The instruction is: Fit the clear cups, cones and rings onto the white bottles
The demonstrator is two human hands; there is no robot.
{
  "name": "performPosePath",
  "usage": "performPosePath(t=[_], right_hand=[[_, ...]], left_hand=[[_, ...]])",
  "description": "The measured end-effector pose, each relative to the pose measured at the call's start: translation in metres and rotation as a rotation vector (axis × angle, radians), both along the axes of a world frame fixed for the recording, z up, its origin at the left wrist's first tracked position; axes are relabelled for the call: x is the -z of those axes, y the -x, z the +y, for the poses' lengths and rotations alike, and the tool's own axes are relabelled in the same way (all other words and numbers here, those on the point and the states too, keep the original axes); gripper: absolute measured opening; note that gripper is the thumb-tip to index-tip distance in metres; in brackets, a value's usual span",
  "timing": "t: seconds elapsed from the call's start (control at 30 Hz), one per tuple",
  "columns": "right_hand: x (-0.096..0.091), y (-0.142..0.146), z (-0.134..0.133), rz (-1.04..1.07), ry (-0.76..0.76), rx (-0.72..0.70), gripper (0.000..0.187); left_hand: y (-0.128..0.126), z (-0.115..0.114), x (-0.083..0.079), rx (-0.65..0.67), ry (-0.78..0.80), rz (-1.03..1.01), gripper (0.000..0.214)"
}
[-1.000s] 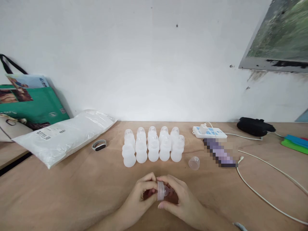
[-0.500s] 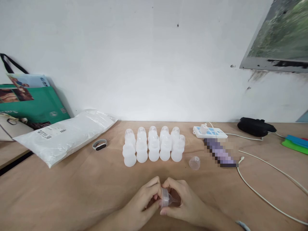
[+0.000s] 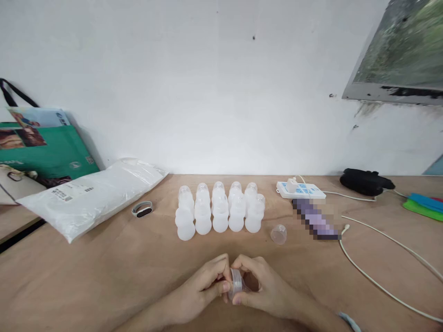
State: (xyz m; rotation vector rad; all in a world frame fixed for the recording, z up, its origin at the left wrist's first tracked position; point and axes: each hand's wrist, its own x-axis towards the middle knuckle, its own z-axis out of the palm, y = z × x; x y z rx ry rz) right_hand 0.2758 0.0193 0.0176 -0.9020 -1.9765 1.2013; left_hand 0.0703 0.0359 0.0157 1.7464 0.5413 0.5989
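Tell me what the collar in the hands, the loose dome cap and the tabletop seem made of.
Collar: likely rigid, smooth plastic; it is translucent, with pale bands around it.
Dome cap: probably clear, glossy plastic; it is see-through with bright highlights.
Tabletop: apparently plywood or wood veneer, low sheen; brown with faint streaky grain.

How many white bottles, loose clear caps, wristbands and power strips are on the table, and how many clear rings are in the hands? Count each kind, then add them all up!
White bottles: 10
Loose clear cap: 1
Wristband: 1
Power strip: 1
Clear ring, in the left hand and right hand: 1
Total: 14
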Motion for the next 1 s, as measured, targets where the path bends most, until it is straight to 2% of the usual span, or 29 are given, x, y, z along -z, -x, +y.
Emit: performPosePath(t=[0.17, 0.27, 0.37, 0.47, 0.57, 0.67, 0.8, 1.0], right_hand=[[-0.001, -0.004, 0.001, 0.132, 0.113, -0.077, 0.024], [-0.001, -0.006, 0.005, 0.103, 0.113, -0.021, 0.028], [0.002, -0.008, 0.01, -0.041, 0.008, 0.166, 0.03], [0.005, -0.011, 0.014, -0.266, -0.164, 0.317, 0.026], [0.009, -0.015, 0.017, -0.461, -0.344, 0.399, 0.023], [0.014, -0.019, 0.019, -0.565, -0.445, 0.448, 0.024], [0.017, -0.022, 0.022, -0.543, -0.566, 0.525, 0.013], [0.009, -0.032, 0.034, -0.368, -0.813, 0.666, 0.005]], left_hand=[[0.005, 0.008, 0.0, -0.008, 0.197, -0.063, 0.034], [0.008, 0.014, -0.002, -0.098, 0.167, -0.059, 0.031], [0.009, 0.019, -0.002, -0.205, 0.068, 0.028, 0.028], [0.011, 0.023, 0.002, -0.331, -0.147, 0.209, 0.028], [0.015, 0.027, 0.008, -0.4, -0.436, 0.439, 0.025], [0.019, 0.029, 0.011, -0.417, -0.612, 0.637, 0.024], [0.02, 0.028, 0.01, -0.419, -0.727, 0.808, 0.022], [0.019, 0.028, 0.01, -0.448, -0.741, 0.809, 0.017]])
